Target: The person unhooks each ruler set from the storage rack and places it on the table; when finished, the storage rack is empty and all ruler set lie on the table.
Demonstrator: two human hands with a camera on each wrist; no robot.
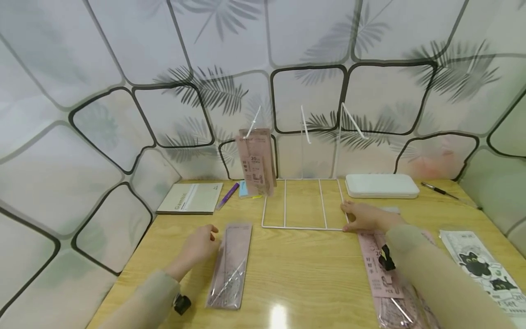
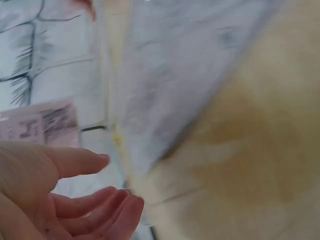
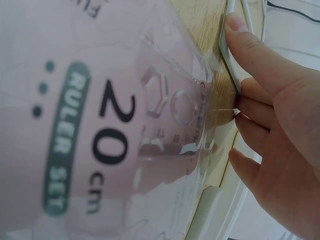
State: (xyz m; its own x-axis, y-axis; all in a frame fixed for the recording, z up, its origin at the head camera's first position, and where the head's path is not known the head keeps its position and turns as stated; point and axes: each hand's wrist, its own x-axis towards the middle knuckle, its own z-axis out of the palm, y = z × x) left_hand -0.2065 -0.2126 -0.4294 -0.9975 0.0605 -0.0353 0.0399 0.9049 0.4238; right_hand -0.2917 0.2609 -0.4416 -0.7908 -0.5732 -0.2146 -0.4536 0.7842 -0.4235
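A white wire rack (image 1: 302, 228) with upright hooks stands in the middle of the table. My right hand (image 1: 367, 216) grips the front right corner of its base; in the right wrist view the thumb lies on the white wire. Pink ruler set packs (image 1: 378, 269) lie under my right forearm, one marked "20 cm" (image 3: 112, 125). On the rack's left hook hang pink ruler packs (image 1: 256, 164). My left hand (image 1: 199, 246) holds nothing, its fingers loosely bent, just left of another clear pink pack (image 1: 230, 269) lying on the table.
A notebook (image 1: 191, 198), a purple marker (image 1: 228, 195) and a small blue item (image 1: 244, 189) lie at the back left. A white case (image 1: 382, 186) and a black pen (image 1: 439, 189) are at the back right. A cat-printed pack (image 1: 481, 265) lies far right. Patterned fabric walls (image 1: 308, 100) enclose the table.
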